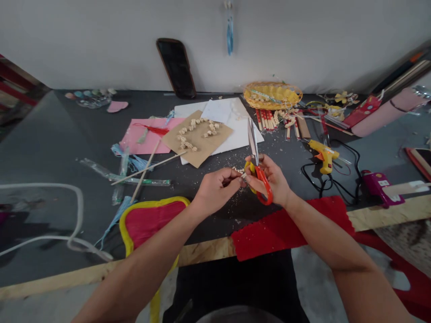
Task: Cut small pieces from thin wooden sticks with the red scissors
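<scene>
My right hand is closed round a pair of scissors with red and yellow handles, blades pointing up and away from me. Beside it, my left hand is closed in a pinch on a small pale piece, at the tips of the right hand's fingers; its exact kind is too small to tell. Pale crumbs lie scattered on the dark table under both hands. Beyond the left hand, small beige knobbly clusters rest in a curve on a brown paper square.
Right of my hands lies a yellow glue gun with a black cord. A yellow basket stands at the back near red-and-pale sticks. A phone leans on the wall. Red cloth covers part of the front edge.
</scene>
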Demonstrator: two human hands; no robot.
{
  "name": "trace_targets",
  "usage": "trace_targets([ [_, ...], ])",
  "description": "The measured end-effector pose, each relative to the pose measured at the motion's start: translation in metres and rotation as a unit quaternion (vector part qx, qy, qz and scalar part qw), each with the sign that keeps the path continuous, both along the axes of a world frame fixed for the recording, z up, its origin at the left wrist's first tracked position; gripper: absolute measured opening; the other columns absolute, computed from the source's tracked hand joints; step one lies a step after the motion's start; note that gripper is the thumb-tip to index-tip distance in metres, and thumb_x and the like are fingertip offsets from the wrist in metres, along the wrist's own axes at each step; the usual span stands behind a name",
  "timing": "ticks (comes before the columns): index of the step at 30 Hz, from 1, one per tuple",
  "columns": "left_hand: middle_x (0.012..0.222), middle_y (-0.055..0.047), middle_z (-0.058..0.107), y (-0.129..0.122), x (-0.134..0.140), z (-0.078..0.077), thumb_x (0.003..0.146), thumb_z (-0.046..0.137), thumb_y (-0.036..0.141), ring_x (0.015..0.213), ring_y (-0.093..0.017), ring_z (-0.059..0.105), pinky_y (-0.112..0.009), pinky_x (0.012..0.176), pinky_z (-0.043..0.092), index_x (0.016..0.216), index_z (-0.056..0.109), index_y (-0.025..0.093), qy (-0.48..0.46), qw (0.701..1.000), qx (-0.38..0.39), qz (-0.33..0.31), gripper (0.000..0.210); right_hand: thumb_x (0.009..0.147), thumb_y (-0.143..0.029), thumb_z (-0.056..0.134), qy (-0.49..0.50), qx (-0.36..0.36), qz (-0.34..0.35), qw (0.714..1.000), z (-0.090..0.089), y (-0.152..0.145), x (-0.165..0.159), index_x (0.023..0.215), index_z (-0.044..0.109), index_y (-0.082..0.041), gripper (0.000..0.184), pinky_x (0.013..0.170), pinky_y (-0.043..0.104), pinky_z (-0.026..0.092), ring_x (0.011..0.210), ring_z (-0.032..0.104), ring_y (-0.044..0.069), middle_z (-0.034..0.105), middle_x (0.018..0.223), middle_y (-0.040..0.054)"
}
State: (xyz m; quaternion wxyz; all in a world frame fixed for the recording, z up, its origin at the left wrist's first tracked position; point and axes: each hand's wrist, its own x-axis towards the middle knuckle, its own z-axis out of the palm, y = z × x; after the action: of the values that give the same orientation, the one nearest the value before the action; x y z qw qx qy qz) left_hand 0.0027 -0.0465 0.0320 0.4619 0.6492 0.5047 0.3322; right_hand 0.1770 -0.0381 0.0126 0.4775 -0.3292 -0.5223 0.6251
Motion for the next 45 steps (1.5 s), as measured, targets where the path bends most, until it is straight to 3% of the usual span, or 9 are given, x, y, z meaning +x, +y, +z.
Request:
trace_targets([
  [16, 0.078, 0.000, 0.073, -0.002, -0.001, -0.003, 0.086, 0.053, 0.027, 0.067, -0.011, 0.062, -0.021, 0.061, 0.043, 0.083, 0.071, 0.019, 0.066, 0.997, 0.042, -0.005, 0.019, 0.068, -0.028, 0.081, -0.017, -0.006, -0.007, 1.000, 0.002, 0.001, -0.002, 0.107, 0.052, -0.025, 0.049, 0.050, 0.018, 0.041, 0.057, 0.049, 0.005, 0.056, 0.075, -0.0066],
  [22, 0.075, -0.002, 0.073, 0.000, -0.002, 0.008, 0.085, 0.054, 0.026, 0.066, -0.012, 0.062, -0.020, 0.060, 0.044, 0.079, 0.069, 0.017, 0.067, 0.997, 0.041, 0.015, 0.019, 0.071, -0.027, 0.077, -0.080, 0.029, -0.042, 0.996, 0.000, 0.002, 0.003, 0.108, 0.051, -0.025, 0.046, 0.059, 0.023, 0.045, 0.063, 0.053, 0.008, 0.058, 0.078, -0.0051],
  [28, 0.078, -0.004, 0.074, 0.005, -0.010, 0.013, 0.086, 0.059, 0.033, 0.053, -0.008, 0.052, -0.020, 0.050, 0.040, 0.086, 0.070, 0.016, -0.037, 0.997, 0.024, 0.059, 0.021, 0.075, -0.029, 0.073, -0.243, 0.105, -0.062, 0.962, 0.001, 0.005, 0.014, 0.117, 0.051, -0.022, 0.048, 0.067, 0.027, 0.047, 0.072, 0.055, 0.012, 0.061, 0.090, -0.0006],
  [33, 0.070, -0.004, 0.071, 0.009, -0.016, 0.009, 0.083, 0.063, 0.035, 0.046, -0.006, 0.041, -0.020, 0.043, 0.031, 0.085, 0.070, 0.014, -0.155, 0.982, -0.004, 0.110, 0.022, 0.073, -0.030, 0.075, -0.343, 0.210, -0.049, 0.914, 0.007, 0.004, 0.017, 0.123, 0.050, -0.021, 0.057, 0.084, 0.036, 0.049, 0.102, 0.058, 0.023, 0.060, 0.115, 0.0091],
  [36, 0.060, -0.001, 0.064, 0.011, -0.017, 0.007, 0.081, 0.065, 0.035, 0.045, -0.006, 0.038, -0.020, 0.043, 0.028, 0.080, 0.069, 0.015, -0.191, 0.974, -0.005, 0.120, 0.020, 0.075, -0.033, 0.072, -0.374, 0.253, -0.032, 0.892, 0.005, 0.004, 0.017, 0.124, 0.051, -0.022, 0.055, 0.089, 0.041, 0.049, 0.109, 0.057, 0.026, 0.060, 0.119, 0.0107],
  [39, 0.053, 0.001, 0.058, 0.013, -0.017, 0.005, 0.080, 0.066, 0.035, 0.044, -0.006, 0.037, -0.020, 0.042, 0.026, 0.079, 0.067, 0.015, -0.203, 0.972, -0.005, 0.120, 0.019, 0.077, -0.038, 0.072, -0.397, 0.284, -0.019, 0.872, 0.003, 0.004, 0.016, 0.123, 0.052, -0.021, 0.053, 0.093, 0.044, 0.049, 0.112, 0.057, 0.027, 0.061, 0.118, 0.0118],
  [45, 0.063, -0.001, 0.068, 0.011, -0.013, 0.007, 0.075, 0.066, 0.029, 0.044, -0.007, 0.041, -0.020, 0.042, 0.028, 0.081, 0.064, 0.017, -0.153, 0.982, -0.003, 0.111, 0.014, 0.078, -0.041, 0.071, -0.402, 0.294, -0.016, 0.867, 0.005, 0.003, 0.015, 0.123, 0.052, -0.021, 0.053, 0.096, 0.046, 0.048, 0.115, 0.057, 0.028, 0.062, 0.118, 0.0127],
])
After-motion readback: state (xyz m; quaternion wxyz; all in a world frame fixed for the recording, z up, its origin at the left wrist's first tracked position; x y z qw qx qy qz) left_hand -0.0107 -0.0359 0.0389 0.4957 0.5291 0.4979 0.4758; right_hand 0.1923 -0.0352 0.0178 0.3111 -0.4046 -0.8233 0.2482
